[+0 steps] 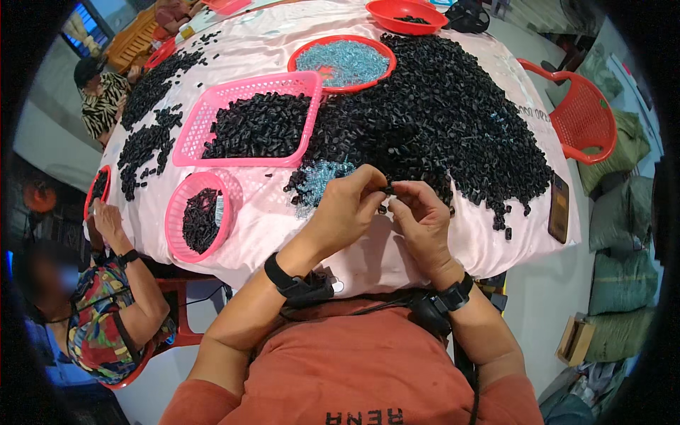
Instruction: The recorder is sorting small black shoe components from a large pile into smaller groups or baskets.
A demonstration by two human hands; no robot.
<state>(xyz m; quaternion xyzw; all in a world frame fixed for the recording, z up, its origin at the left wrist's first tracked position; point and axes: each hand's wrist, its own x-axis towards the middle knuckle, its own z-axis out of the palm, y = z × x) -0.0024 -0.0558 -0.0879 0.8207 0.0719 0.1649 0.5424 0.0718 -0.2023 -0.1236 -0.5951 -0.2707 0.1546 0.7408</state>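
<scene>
My left hand and my right hand meet over the near side of the table, thumbs and forefingers pinched together. Between their fingertips is a small black plastic piece, mostly covered by the fingers. Just beyond, a large heap of similar black pieces spreads across the cloth. A small pile of clear bluish pieces lies beside my left hand. To the left stand a pink rectangular basket holding many black pieces and a round pink basket with thinner-looking black parts.
A red basin of clear bluish pieces and another red basin sit farther back. A phone lies at the right table edge, near a red chair. Co-workers sit along the left side, one with a hand at a red container.
</scene>
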